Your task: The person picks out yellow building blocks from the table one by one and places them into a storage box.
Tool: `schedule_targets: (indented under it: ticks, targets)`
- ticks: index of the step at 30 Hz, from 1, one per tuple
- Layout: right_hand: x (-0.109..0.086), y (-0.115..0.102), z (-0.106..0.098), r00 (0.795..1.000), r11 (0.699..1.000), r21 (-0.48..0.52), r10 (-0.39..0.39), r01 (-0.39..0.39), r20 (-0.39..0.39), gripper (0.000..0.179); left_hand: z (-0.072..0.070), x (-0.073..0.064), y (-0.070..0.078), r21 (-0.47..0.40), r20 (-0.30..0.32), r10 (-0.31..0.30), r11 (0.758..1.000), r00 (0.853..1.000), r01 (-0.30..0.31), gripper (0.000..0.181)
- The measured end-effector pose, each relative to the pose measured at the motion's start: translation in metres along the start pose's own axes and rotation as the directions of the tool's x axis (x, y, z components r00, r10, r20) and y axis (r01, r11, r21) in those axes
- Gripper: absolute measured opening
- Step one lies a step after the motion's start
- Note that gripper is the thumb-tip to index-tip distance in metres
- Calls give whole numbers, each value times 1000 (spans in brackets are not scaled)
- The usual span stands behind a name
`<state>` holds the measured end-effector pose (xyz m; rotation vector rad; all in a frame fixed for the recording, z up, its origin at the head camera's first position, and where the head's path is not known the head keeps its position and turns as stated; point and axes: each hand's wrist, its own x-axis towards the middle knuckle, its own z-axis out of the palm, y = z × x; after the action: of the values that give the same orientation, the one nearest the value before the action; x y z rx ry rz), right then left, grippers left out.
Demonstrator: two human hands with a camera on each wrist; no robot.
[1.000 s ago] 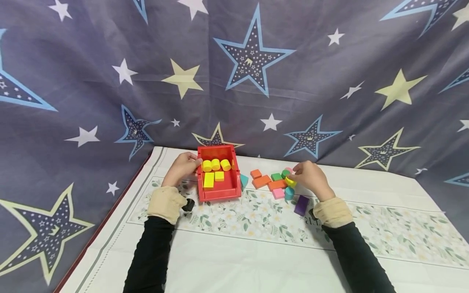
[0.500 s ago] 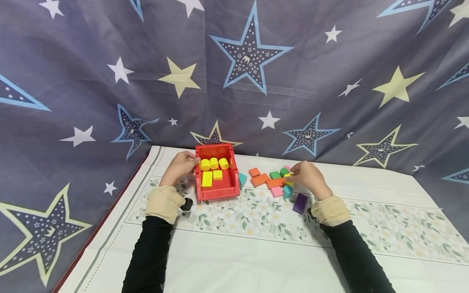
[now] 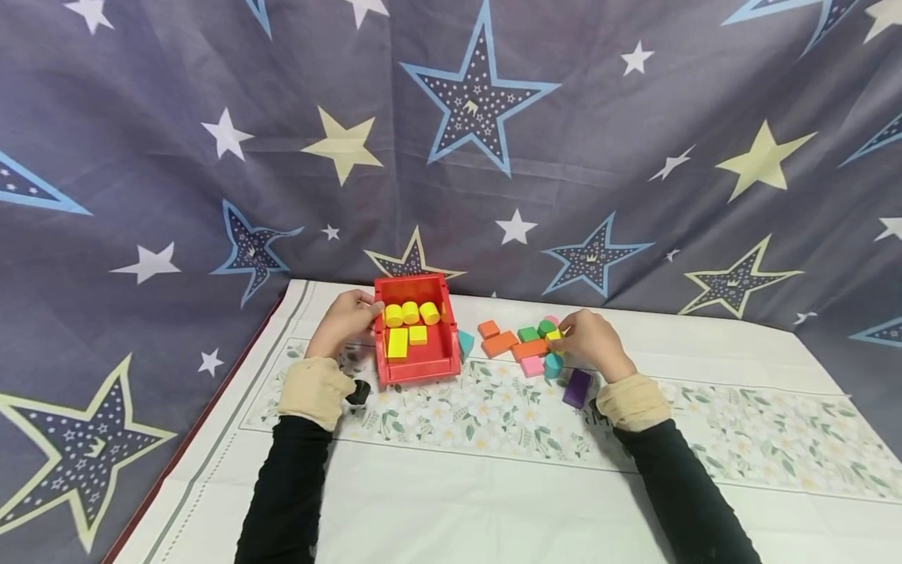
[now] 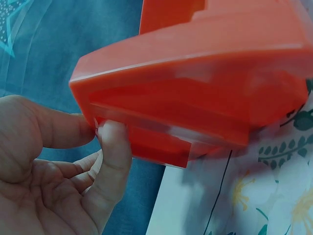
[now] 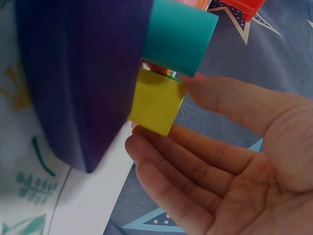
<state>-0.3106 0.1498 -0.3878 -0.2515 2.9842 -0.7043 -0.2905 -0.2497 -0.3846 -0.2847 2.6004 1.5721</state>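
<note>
My left hand [image 3: 344,323] pinches the side rim of a red plastic bin [image 3: 442,356]; in the left wrist view its thumb and finger meet at a corner of the bin [image 4: 166,103]. Inside the bin lie several yellow blocks [image 3: 398,345], some round and some rectangular. Over a group of loose blocks, my right hand [image 3: 595,342] holds a yellow block [image 5: 157,102] between thumb and fingers. Close beside it, the right wrist view has a teal cylinder [image 5: 181,36] and a purple block [image 5: 83,73], large in the foreground.
Orange blocks [image 3: 499,344], a green block [image 3: 528,334], a pink block [image 3: 532,366] and the purple block lie between bin and right hand. A teal block [image 3: 466,345] touches or nearly touches the bin's right side. Behind the table hangs a star-patterned curtain [image 3: 451,196].
The yellow block at my right fingertips has shifted or turned slightly. My left hand stays on the bin. The whole head view has drifted a little.
</note>
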Motion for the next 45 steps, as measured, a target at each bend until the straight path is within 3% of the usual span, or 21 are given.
schedule_targets:
  ticks: [24, 35, 45]
  targets:
    - [3, 9, 2, 996, 996, -6, -92, 92, -17, 32, 0, 0, 2, -6, 5, 1, 1000, 1000, -1, 33]
    - [-1, 15, -16, 998, 998, 13, -61, 62, -17, 34, 0, -1, 1, 11, -3, -8, 1000, 1000, 8, 34]
    - [-10, 18, -36, 994, 993, 69, -95, 99, -58, 35, 0, 1, 1, 9, -3, -14, 1000, 1000, 15, 35]
